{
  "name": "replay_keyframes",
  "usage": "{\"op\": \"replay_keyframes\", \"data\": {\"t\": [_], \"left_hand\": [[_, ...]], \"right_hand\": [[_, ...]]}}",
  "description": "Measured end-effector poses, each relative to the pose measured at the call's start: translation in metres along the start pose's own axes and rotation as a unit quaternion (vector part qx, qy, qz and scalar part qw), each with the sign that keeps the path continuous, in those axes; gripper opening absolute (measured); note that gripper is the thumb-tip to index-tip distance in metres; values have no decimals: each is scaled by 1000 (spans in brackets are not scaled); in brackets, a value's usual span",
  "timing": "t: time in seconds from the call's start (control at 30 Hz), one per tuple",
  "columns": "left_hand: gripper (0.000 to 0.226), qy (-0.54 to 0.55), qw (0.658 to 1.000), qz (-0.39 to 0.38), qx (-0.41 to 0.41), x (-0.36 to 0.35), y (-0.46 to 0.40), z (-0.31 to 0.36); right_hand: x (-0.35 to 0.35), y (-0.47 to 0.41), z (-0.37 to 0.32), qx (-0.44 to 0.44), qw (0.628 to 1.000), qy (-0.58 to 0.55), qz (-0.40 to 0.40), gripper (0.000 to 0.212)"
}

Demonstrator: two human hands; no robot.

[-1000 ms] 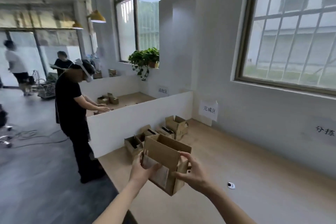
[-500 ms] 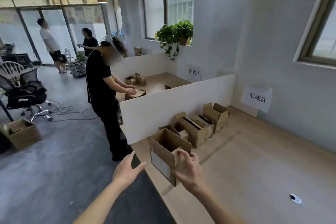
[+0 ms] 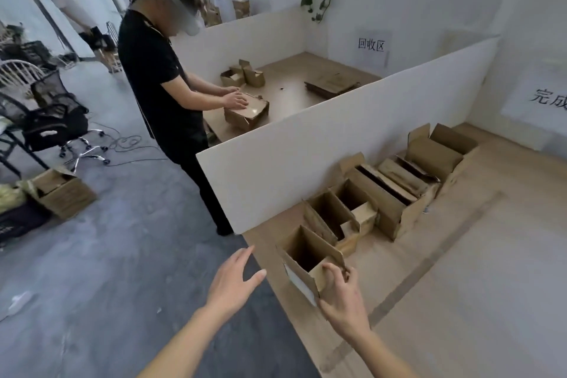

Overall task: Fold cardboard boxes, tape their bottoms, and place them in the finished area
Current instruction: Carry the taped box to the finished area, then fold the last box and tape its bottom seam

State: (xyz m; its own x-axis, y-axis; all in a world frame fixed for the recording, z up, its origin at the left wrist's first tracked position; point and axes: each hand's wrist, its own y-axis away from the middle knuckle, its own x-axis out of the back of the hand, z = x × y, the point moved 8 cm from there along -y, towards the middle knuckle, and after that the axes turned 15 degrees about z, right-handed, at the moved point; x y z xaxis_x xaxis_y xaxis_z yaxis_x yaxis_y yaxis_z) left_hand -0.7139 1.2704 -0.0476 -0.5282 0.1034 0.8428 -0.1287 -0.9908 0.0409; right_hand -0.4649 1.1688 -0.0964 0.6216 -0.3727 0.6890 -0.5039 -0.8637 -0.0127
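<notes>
An upright, open-topped cardboard box [image 3: 302, 261] with a white label on its near side stands at the wooden table's left front edge. My right hand [image 3: 343, 298] grips its near right corner, fingers curled over the rim. My left hand [image 3: 231, 281] hovers off the table's edge to the left of the box, fingers spread and holding nothing. Behind the box, a row of several folded open boxes [image 3: 395, 190] runs along the white divider toward the wall.
A white divider panel [image 3: 306, 147] bounds the table [image 3: 460, 285] on the left. Beyond it a person in black [image 3: 159, 77] presses on a box at another table. A sign [image 3: 543, 98] hangs on the right wall. An office chair and floor boxes stand far left.
The box went from held in the air with both hands to standing on the table at the row's end. My left hand let go and moved left. My view turned left and down.
</notes>
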Motion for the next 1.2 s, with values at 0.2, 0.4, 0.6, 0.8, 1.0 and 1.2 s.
{"op": "replay_keyframes", "data": {"t": [0.2, 0.4, 0.6, 0.8, 1.0, 1.2], "left_hand": [[66, -31, 994, -66, -84, -52, -32, 38], [69, -104, 982, -113, -114, -90, -59, 41], [72, -130, 977, -110, -132, -88, -66, 49], [73, -160, 966, -69, -190, -59, -52, 81], [73, -134, 932, -42, -334, -31, 12, 172], [80, -69, 884, -41, -460, 6, 139, 297]], "right_hand": [[-29, -33, 15, -40, 999, 16, -5, 62], [-50, -56, 25, -65, 998, 4, -14, 72], [-48, -57, 23, -77, 997, -1, -8, 79], [7, -33, 15, -44, 996, 77, 27, 82], [131, 32, -7, -15, 976, 186, 113, 81], [295, 158, -19, -78, 940, 278, 183, 85]]}}
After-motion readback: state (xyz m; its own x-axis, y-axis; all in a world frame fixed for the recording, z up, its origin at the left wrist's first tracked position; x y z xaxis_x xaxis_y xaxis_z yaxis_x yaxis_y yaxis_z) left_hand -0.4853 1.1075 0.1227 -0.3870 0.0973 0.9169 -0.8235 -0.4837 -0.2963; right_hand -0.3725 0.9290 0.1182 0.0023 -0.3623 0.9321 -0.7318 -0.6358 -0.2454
